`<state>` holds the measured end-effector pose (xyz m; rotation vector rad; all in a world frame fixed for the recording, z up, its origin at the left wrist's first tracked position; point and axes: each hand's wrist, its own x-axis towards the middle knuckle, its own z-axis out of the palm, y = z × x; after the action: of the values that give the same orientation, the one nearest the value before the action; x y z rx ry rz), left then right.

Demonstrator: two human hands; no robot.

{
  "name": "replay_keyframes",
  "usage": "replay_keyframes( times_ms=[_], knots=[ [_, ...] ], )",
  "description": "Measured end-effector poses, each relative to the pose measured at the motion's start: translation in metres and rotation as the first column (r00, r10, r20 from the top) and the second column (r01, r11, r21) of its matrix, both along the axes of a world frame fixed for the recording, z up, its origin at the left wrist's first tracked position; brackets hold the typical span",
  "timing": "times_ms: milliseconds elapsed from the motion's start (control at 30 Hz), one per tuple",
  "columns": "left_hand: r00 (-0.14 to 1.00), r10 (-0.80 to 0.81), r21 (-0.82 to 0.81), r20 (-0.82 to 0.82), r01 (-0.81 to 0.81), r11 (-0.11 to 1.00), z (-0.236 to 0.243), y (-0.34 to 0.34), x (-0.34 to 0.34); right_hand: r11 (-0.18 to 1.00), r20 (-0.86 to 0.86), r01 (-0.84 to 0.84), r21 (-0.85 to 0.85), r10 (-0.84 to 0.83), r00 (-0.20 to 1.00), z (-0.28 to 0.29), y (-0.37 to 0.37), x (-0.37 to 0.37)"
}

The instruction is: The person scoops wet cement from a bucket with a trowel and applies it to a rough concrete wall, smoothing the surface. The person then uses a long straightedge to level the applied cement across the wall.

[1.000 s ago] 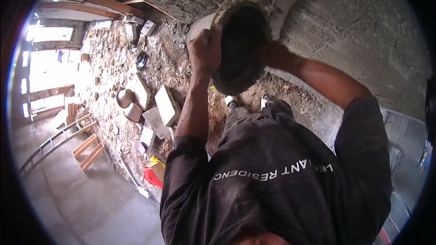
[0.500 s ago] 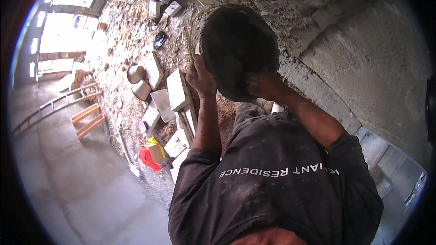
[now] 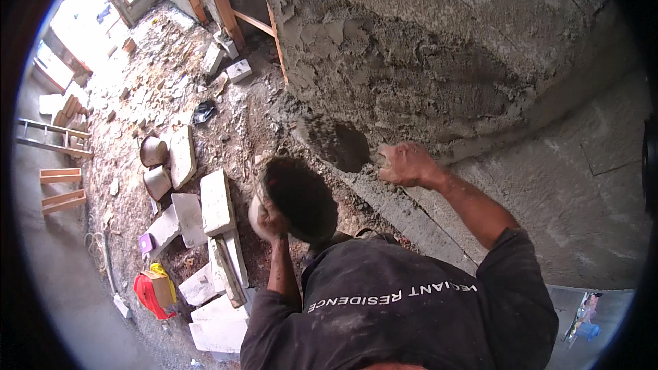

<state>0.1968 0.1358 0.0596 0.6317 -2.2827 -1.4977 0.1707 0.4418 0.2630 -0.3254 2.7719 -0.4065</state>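
My left hand (image 3: 274, 220) grips the side of a bucket (image 3: 301, 199), tipped so that its dark inside faces me. My right hand (image 3: 408, 164) is out to the right beside the roughly plastered wall (image 3: 445, 75), its grey-smeared fingers curled; what, if anything, they hold I cannot make out. Just left of these fingers a dark, blurred spatter of wet mortar (image 3: 336, 140) shows against the lower wall.
Broken slabs and blocks (image 3: 216, 202) lie on the rubble ground (image 3: 130, 164) to my left, with two metal pans (image 3: 152, 152) and a red and yellow bundle (image 3: 154, 294). A ladder (image 3: 48, 140) and wooden pieces (image 3: 60, 175) lie farther left; timber posts (image 3: 219, 0) stand beyond.
The bucket has moved down and left in my left hand. My right hand has left the bucket's inside and moved toward the wall; a dark spatter now shows beside it. My view has turned.
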Motion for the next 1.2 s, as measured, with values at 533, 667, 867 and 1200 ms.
replay_keyframes(
  times_ms=[533,667,867,1200],
  knots=[
    [0.958,0.094,-0.286,0.271,-0.013,0.958,0.037,-0.113,-0.031,0.493,0.156,0.671,-0.554,-0.730,0.665,0.133,0.128,-0.012],
    [0.963,0.048,-0.321,0.264,0.040,0.946,0.015,-0.100,-0.082,0.515,0.093,0.820,-0.250,-0.830,0.550,0.102,0.171,0.117],
    [0.972,-0.132,-0.385,0.196,0.200,0.901,-0.008,-0.080,-0.130,0.464,0.437,0.776,-0.427,-0.646,0.626,-0.036,0.049,0.096],
    [0.825,-0.565,-0.191,0.018,0.558,0.808,0.142,-0.052,-0.179,0.917,0.179,0.148,-0.370,-0.086,0.980,-0.135,-0.123,-0.077]
  ],
)
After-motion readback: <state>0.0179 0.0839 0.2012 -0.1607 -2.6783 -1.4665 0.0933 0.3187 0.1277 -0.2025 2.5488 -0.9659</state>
